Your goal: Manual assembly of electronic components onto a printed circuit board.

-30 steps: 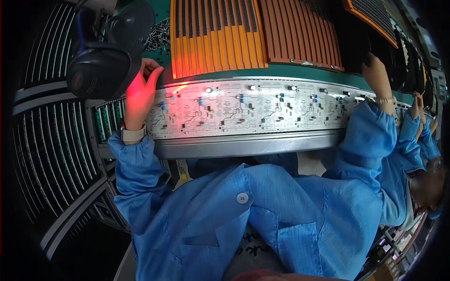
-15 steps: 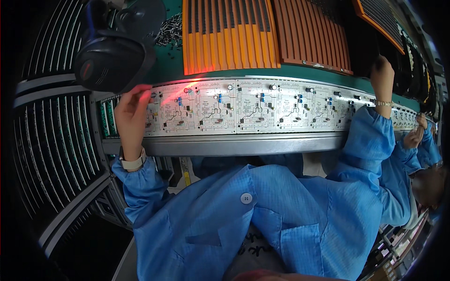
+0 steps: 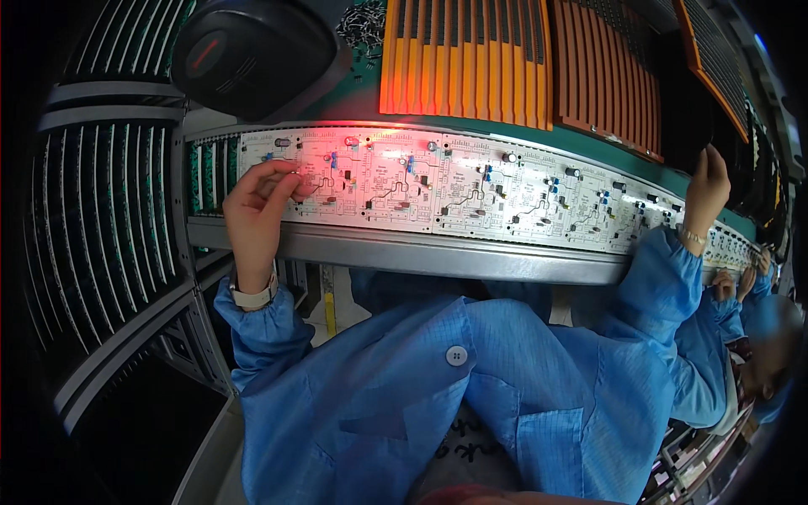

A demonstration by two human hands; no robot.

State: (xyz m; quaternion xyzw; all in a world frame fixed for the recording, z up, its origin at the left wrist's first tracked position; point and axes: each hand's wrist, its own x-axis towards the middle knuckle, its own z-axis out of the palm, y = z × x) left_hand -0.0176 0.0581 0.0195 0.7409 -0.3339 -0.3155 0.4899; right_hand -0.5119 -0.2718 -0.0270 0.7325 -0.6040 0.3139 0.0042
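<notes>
White circuit boards (image 3: 396,181), fitted with small blue, black and silver parts, stand side by side in a long row on a metal rail (image 3: 438,252). Above the leftmost boards is my left hand (image 3: 257,202), thumb and fingertips pinched together close to the board surface. Anything in that pinch is too small to make out. My right hand (image 3: 709,189) is raised beyond the right part of the row, beside the dark area past the brown tray. Its fingers are drawn together and point away from me; what they hold, if anything, is hidden.
Behind the row lie an orange slotted tray (image 3: 463,76), a brown slotted tray (image 3: 608,93), a black rounded device (image 3: 252,63) and loose small parts (image 3: 364,23). A rack of boards (image 3: 109,219) stands at left. At far right, a co-worker's hands (image 3: 745,282) are at the row.
The view has shifted. My left hand has come down over the boards with its fingers pinched. My right hand has drawn back toward me. Red light now spreads over the left boards.
</notes>
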